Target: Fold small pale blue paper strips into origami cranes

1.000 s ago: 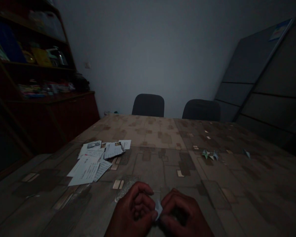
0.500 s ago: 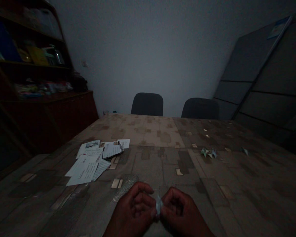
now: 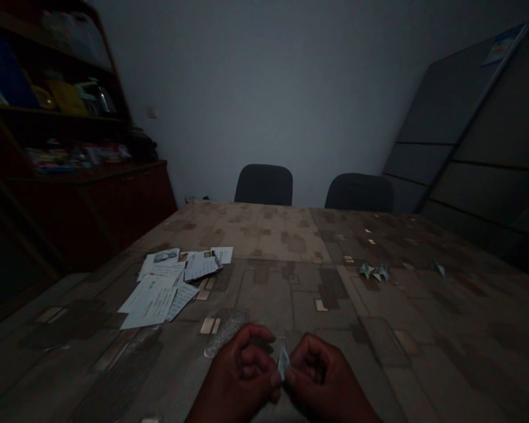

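Folded paper [image 3: 284, 362] in hands [image 3: 243, 376], stocked cabinet [image 3: 132, 198]

Left hand [image 3: 241, 376] and right hand [image 3: 324, 375] pinch folded paper [image 3: 284, 361].

Dim, cool light prevails, its source impossible to tell. The plain blue-grey wall [image 3: 268, 100] is brightest mid-frame, fading toward the corners; the tall reddish-brown wooden cabinet [image 3: 130, 202] at left sinks almost to black. Wide-angle stretching slants the grey panelled unit [image 3: 436, 108] at right. Print on the loose white paper sheets [image 3: 152, 299] is illegible, and the small pale folded paper [image 3: 284, 361] looks soft.
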